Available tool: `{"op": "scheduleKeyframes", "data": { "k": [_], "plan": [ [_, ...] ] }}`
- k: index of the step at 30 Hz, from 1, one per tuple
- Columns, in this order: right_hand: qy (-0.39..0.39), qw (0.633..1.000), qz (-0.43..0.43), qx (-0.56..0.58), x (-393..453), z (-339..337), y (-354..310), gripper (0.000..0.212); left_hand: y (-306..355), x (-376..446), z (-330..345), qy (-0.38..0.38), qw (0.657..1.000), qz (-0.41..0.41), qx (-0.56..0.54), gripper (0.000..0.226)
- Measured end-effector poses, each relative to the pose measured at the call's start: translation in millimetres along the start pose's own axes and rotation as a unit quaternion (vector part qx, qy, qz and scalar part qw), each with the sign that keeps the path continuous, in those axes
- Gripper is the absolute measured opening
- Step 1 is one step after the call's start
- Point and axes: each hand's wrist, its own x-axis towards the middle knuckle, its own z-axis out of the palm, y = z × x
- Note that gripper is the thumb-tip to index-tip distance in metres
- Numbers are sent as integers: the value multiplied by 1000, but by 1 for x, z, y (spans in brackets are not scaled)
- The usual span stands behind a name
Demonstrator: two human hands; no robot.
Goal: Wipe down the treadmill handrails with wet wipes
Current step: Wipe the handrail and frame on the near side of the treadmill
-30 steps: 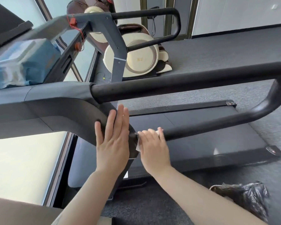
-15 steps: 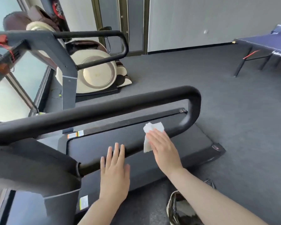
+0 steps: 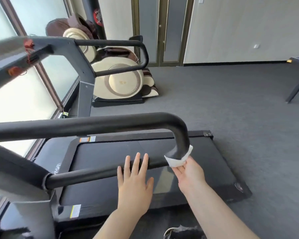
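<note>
I see a white wipe [image 3: 177, 161] in my right hand [image 3: 190, 175], wrapped on the black handrail [image 3: 97, 125]; grey carpet [image 3: 231, 104] beyond; cream-and-brown massage chair [image 3: 121, 81] farther off.

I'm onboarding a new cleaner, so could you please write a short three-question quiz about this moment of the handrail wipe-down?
1. True or false: the wet wipe is wrapped around the bend of the near handrail.
2. Which hand holds the wipe?
3. The left hand is: A) holding a second wipe, B) flat and open on the lower bar, C) out of view.

Key: 1 true; 2 the right hand; 3 B.
</note>
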Motion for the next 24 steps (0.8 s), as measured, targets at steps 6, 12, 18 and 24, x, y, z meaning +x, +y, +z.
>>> {"op": "scheduleKeyframes", "data": {
  "k": [6,12,18,24],
  "plan": [
    [-88,978,-160,-97,-1,-30,-26,36,2,-19,-5,-20,999,-28,14,70],
    [-149,830,-296,-448,0,-73,-50,27,28,-58,7,-47,986,-122,-100,61],
    [-154,627,-339,-684,4,-132,-66,29,67,-98,54,-39,968,-201,-145,54],
    [-192,510,-311,-778,7,-198,-106,29,145,-132,91,-101,957,-224,-157,51]
  ]
}}
